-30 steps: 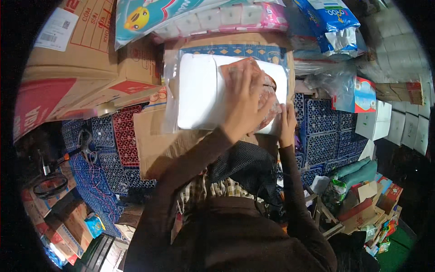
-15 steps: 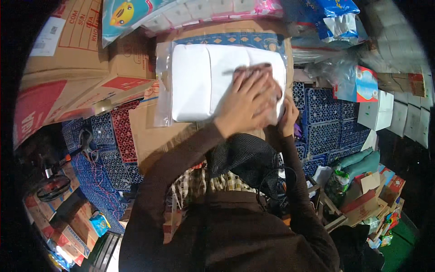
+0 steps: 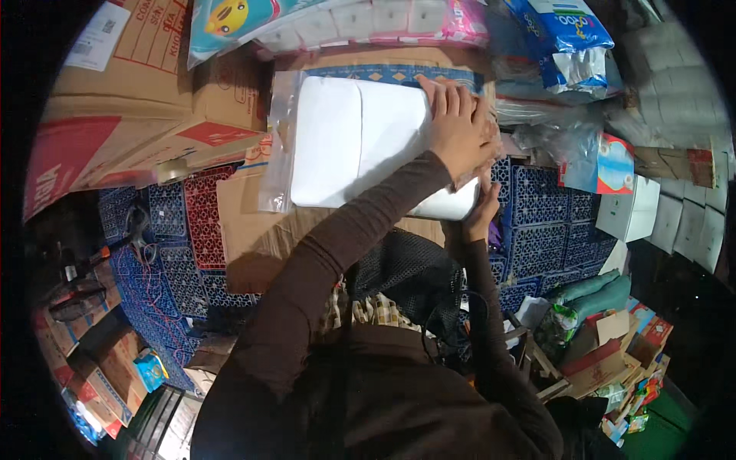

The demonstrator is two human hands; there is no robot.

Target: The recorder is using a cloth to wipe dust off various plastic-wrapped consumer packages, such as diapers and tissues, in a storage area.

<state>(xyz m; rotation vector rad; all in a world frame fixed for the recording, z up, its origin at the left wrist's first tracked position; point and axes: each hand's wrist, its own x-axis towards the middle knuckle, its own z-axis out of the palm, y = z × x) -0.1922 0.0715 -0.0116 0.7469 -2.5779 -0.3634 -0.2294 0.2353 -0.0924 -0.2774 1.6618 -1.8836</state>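
Observation:
In front of me a clear plastic bag (image 3: 281,142) wraps smooth white stacks (image 3: 327,142) that look like folded tissues, lying on cardboard. My left hand (image 3: 462,129) reaches across to the right end of this pack. Its fingers are stretched out over the white surface and point away from me; what is under the palm is hidden. At the near right corner, my right hand (image 3: 483,211) grips the pack's edge, with part of its fingers out of sight.
A brown carton (image 3: 130,77) stands at the left, with a tape roll (image 3: 172,170) beside it. Pink-and-clear tissue packs (image 3: 368,23) and a blue packet (image 3: 563,38) lie beyond. Blue plastic crates (image 3: 540,195) and white boxes (image 3: 630,208) are at the right. A black mesh bag (image 3: 402,268) hangs close to me.
My left hand has slid right and away from me, from the middle of the pack to its right end. My right hand stays at the near right corner.

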